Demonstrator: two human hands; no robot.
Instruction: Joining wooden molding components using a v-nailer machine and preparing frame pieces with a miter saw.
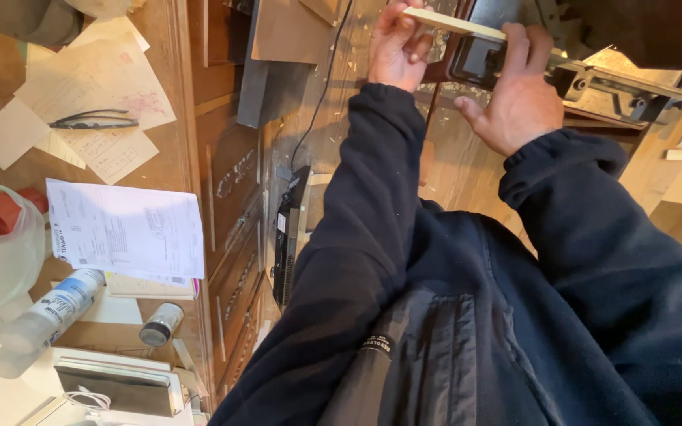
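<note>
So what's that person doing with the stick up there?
A person in a dark fleece is holding a pale wooden strip with both hands. The left hand grips one end of it, and the right hand presses it down on a black machine. Sawdust lies scattered around the machine. Off to the side, a wooden desk carries papers, a pair of glasses, a spray can and a small jar.

Black machine blocks the right side; open floor below it between the sleeves; cabinet crowds far left of it.
</note>
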